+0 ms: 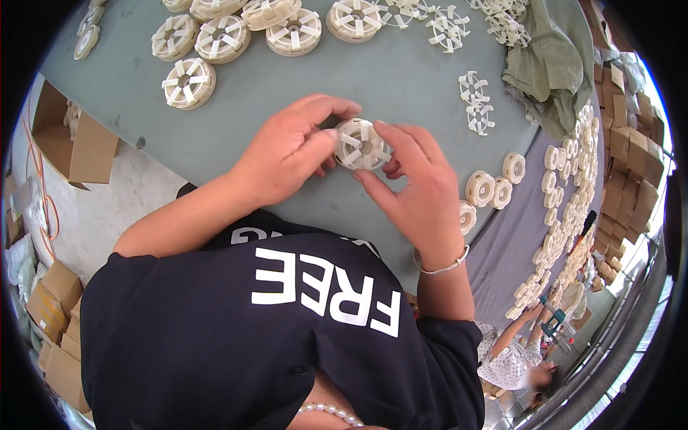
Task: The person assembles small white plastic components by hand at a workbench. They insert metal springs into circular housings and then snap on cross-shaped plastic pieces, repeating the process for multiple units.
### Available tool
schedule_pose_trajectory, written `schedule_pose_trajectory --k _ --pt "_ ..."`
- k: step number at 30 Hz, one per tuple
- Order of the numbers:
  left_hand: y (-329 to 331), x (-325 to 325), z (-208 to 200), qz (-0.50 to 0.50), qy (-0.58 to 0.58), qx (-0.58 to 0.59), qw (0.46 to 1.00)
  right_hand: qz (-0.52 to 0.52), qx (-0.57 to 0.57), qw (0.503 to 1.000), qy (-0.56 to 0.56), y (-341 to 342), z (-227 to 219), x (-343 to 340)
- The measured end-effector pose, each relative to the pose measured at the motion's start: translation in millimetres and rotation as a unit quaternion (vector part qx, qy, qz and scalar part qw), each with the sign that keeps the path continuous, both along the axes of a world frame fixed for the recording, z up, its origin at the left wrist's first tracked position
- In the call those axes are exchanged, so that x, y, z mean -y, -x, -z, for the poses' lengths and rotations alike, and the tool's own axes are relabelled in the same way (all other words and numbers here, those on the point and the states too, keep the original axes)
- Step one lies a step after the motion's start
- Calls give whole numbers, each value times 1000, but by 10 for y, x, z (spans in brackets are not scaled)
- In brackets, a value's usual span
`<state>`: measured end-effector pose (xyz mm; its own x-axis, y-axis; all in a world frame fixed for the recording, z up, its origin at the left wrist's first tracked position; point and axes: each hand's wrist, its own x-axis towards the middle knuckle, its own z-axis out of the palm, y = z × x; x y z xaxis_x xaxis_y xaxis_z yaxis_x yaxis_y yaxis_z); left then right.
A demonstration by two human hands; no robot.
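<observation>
A round cream plastic wheel [368, 145] with white radial tabs across its face is held up between my two hands over the grey-green table [287, 82]. My right hand [423, 172] grips its right side, thumb below and fingers along the upper edge. At its left side, the thumb and fingers of my left hand [283, 147] are closed against the rim and a white tab. Similar wheels with white tabs, such as one nearby [188, 84], sit beyond my left hand. Star-shaped white plastic pieces [476, 104] lie beyond my right hand.
Several plain cream wheels [480, 188] rest by the table's right edge. Many more [555, 236] cover a grey cloth [487, 269] beyond it, where another person [509, 355] works. An olive cloth [548, 64] lies at far right. Cardboard boxes [93, 147] stand on the floor at left.
</observation>
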<state>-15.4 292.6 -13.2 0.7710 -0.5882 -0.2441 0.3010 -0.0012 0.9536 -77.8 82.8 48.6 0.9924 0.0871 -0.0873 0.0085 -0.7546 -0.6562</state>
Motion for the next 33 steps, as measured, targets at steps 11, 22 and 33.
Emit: schedule_pose_trajectory --k 11,22,33 --pt "-97 -81 98 45 -183 412 892 22 11 1000 15 -241 115 570" --pt "488 1106 -144 200 -165 474 841 103 -91 985 -105 -547 147 1195" --pt "367 755 -53 143 -179 431 873 129 20 990 47 -252 254 1159"
